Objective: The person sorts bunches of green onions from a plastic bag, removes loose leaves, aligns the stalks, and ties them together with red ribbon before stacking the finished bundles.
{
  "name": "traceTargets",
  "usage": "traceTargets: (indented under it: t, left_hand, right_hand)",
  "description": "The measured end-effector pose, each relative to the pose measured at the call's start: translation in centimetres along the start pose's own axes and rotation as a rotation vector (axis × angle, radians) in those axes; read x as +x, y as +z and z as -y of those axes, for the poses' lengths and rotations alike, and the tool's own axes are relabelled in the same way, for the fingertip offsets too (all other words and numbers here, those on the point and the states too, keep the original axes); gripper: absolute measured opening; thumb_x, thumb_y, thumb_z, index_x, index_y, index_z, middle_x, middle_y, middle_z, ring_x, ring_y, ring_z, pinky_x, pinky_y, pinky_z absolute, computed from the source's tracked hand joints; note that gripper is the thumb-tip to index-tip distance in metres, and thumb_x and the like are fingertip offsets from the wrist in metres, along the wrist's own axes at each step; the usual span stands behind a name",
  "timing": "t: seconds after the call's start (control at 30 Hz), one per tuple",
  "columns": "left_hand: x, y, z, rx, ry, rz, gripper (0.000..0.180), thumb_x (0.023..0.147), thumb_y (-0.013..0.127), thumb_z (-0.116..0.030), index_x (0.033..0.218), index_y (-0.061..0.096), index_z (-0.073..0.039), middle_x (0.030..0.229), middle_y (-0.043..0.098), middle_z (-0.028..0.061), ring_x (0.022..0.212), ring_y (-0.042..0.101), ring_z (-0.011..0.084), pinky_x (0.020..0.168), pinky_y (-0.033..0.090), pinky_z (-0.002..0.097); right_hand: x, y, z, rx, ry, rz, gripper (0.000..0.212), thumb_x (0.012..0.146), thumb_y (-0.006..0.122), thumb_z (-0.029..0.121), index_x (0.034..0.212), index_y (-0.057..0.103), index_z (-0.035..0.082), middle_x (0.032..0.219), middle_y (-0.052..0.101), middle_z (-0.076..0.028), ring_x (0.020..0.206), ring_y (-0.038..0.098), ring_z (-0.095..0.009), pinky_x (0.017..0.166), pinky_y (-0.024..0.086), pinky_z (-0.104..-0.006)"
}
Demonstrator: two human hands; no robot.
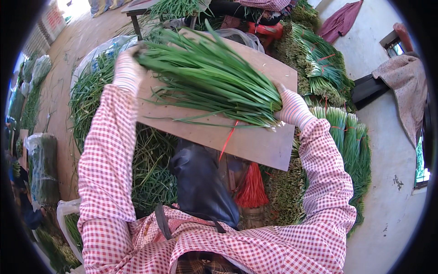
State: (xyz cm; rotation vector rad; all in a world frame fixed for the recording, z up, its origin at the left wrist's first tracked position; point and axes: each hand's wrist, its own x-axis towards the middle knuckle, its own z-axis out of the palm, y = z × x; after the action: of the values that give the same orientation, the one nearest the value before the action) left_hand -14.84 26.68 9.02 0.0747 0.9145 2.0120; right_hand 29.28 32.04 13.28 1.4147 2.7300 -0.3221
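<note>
A large loose bunch of garlic chives (214, 75) lies slantwise over a brown board (264, 146), leaf tips to the left and pale stem ends to the right. My right hand (292, 106), in a striped glove, is closed around the stem ends. At the leaf tips is my left hand (129, 66), also gloved; its fingers are blurred and partly hidden by leaves, so its grip cannot be made out. One red tie (229, 139) lies across the board's near edge, partly under the bunch.
Red ties (252, 187) hang below the board. Loose chives (153, 173) are heaped below and left of it. Tied bundles (344, 130) are stacked along the right wall. A person (267, 13) sits at the far side beside another table (137, 7). Wrapped bundles (42, 169) stand at left.
</note>
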Motion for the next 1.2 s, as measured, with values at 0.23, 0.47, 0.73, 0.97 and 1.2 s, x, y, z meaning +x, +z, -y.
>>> traceTargets:
  t: [0.23, 0.47, 0.73, 0.97, 1.2]
  left_hand:
    - [4.4, -8.9, -7.8, 0.800, 0.626, -0.254, 0.052, 0.080, 0.071, -0.008, 0.126, 0.052, 0.003, 0.117, 0.063, 0.0168, 0.110, 0.060, 0.0246, 0.096, 0.048, 0.0341]
    - [-11.2, 6.2, 11.0, 1.670, 1.029, 1.102, 0.103, 0.062, 0.085, -0.042, 0.147, 0.036, -0.011, 0.150, 0.036, 0.0178, 0.142, 0.030, 0.0391, 0.117, 0.024, 0.0515]
    - [-11.2, 11.2, 20.2, 2.119, 0.619, 1.395, 0.125, 0.048, 0.091, -0.047, 0.151, 0.030, -0.011, 0.154, 0.032, 0.0194, 0.145, 0.025, 0.0365, 0.118, 0.015, 0.0561]
    - [-11.7, 12.3, 21.4, 2.144, 0.571, 1.344, 0.121, 0.049, 0.092, -0.043, 0.150, 0.032, -0.014, 0.149, 0.039, 0.0153, 0.143, 0.030, 0.0329, 0.117, 0.018, 0.0563]
    - [-11.4, 11.0, 20.8, 2.156, 0.551, 1.258, 0.114, 0.050, 0.092, -0.038, 0.147, 0.035, -0.017, 0.149, 0.041, 0.0131, 0.143, 0.032, 0.0325, 0.116, 0.019, 0.0589]
  right_hand:
    - [3.9, 0.3, -2.8, 0.058, 0.150, 0.346, 0.092, 0.057, 0.078, 0.015, 0.140, 0.039, 0.003, 0.104, 0.067, -0.025, 0.099, 0.067, -0.035, 0.085, 0.053, -0.0396]
    - [4.2, 0.9, -3.8, -0.104, 0.124, 0.388, 0.092, 0.061, 0.078, 0.017, 0.142, 0.036, 0.001, 0.105, 0.067, -0.026, 0.102, 0.066, -0.038, 0.085, 0.054, -0.0411]
    - [3.5, 1.7, -1.6, -0.219, 0.141, 0.345, 0.075, 0.071, 0.067, 0.014, 0.138, 0.038, -0.004, 0.103, 0.068, -0.025, 0.102, 0.066, -0.036, 0.084, 0.055, -0.0413]
    - [2.9, 4.1, -8.0, 0.193, -0.113, 0.157, 0.096, 0.059, 0.079, 0.022, 0.143, 0.037, -0.001, 0.117, 0.063, -0.025, 0.112, 0.062, -0.034, 0.096, 0.050, -0.0370]
    - [1.7, -3.2, -5.0, -0.117, 0.044, -0.015, 0.110, 0.056, 0.088, 0.045, 0.144, 0.039, 0.001, 0.133, 0.053, -0.025, 0.123, 0.053, -0.037, 0.106, 0.042, -0.0410]
